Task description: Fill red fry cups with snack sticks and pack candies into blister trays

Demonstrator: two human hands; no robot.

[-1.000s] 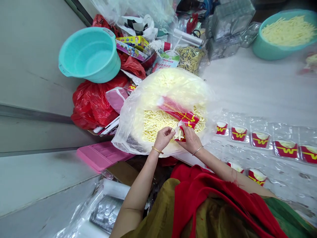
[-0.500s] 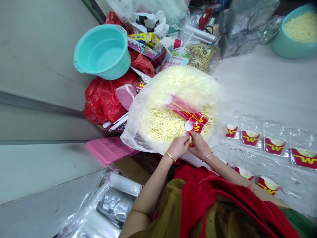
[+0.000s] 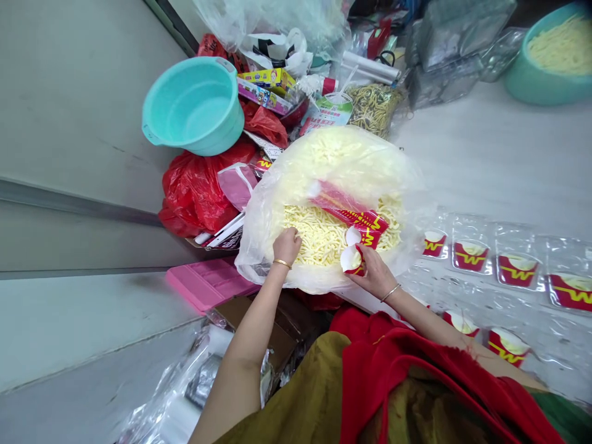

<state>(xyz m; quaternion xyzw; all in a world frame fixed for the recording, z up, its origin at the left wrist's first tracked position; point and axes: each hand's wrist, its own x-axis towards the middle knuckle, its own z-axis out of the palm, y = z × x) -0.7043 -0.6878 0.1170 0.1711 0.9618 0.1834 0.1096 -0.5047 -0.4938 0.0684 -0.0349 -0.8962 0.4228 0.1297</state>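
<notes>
A large translucent plastic bag (image 3: 259,209) lies open, full of short pale-yellow sticks (image 3: 319,237) that look like toy fries. My left hand (image 3: 287,245) is over the left part of these sticks, its fingers curled closed; what they hold, if anything, is hidden. In my right hand (image 3: 374,271), near the bag's front edge, is a small red-and-white fry carton (image 3: 354,260), its opening facing up to the left. Just beyond it, a stack of flat red cartons (image 3: 370,225) with yellow zigzags rests on the sticks, partly under the plastic.
Filled cartons in clear sleeves (image 3: 518,270) lie in rows on the white table (image 3: 485,160) at right. A turquoise basin (image 3: 194,108) sits on a red bag (image 3: 198,191) at left. Another basin (image 3: 527,77) holds pale sticks at the far right. A pink tray (image 3: 203,283) lies front left.
My left hand has parted from my right and moved left over the pale sticks. My right hand keeps the carton, whose white opening now shows.
</notes>
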